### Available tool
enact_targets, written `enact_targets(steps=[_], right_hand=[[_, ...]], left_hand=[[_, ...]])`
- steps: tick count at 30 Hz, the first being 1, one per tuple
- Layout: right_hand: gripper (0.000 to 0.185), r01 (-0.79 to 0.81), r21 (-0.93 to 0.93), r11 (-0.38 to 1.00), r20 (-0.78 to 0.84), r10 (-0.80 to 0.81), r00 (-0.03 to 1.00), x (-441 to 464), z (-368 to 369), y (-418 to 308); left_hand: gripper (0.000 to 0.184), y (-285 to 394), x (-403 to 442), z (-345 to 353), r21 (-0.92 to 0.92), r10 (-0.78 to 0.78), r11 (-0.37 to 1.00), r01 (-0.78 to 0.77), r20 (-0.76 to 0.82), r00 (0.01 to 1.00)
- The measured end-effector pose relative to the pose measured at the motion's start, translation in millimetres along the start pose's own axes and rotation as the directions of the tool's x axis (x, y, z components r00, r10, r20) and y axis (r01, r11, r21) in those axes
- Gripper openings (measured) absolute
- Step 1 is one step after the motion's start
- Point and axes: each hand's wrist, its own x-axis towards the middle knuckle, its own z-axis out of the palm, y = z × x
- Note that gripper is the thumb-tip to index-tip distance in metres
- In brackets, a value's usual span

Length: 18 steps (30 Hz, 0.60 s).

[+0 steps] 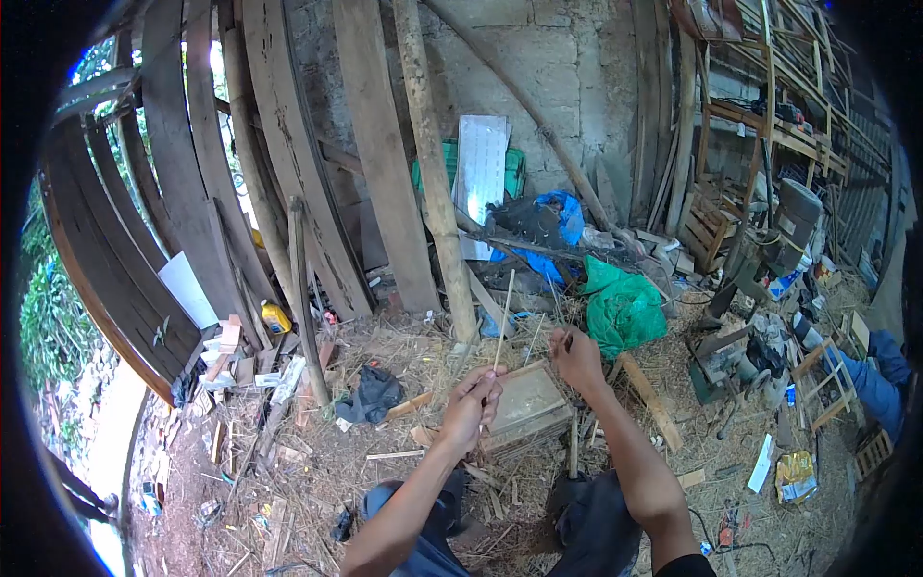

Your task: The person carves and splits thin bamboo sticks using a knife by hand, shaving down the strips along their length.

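My left hand (471, 409) is closed around a thin light stick (504, 322), which points upward from the fist. To the right and a little higher, my right hand (575, 358) has its fingers curled together near a dark small item that is too small to make out. A second thin stick (535, 337) shows between the hands. Below and between them lies a wooden box or board (524, 409) on the littered ground, in front of my knees.
A green sack (625, 313) lies beyond my right hand. A wooden pole (433, 192) and leaning planks (370, 144) stand ahead. A black plastic bag (370, 396) is at left, a yellow jug (276, 316) farther back. A person's blue-clothed leg (870, 385) shows at the right edge.
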Motion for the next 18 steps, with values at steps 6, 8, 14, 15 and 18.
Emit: enact_targets(steps=[6, 8, 14, 15, 18], right_hand=[[0.013, 0.365, -0.309, 0.878, 0.289, -0.279, 0.916, -29, -15, -80], [0.013, 0.403, -0.386, 0.83, 0.328, -0.285, 0.901, -34, -8, -92], [0.028, 0.31, -0.502, 0.807, 0.148, -0.274, 0.95, -21, 15, -78], [0.03, 0.276, -0.529, 0.803, 0.13, -0.244, 0.961, -18, 15, -78], [0.035, 0.253, -0.579, 0.775, 0.123, -0.224, 0.967, -15, 16, -75]], left_hand=[[0.027, 2, 3, -2, 0.035, 0.044, 0.998, -0.043, -0.039, 0.998], [0.026, 3, 2, -4, 0.079, 0.037, 0.996, -0.039, 0.027, 0.999], [0.029, -11, 2, 2, 0.098, 0.086, 0.993, -0.068, -0.195, 0.977], [0.029, -13, 3, 1, 0.095, 0.086, 0.993, -0.069, -0.197, 0.977], [0.03, -25, 14, -8, 0.259, 0.198, 0.954, -0.151, -0.168, 0.966]])
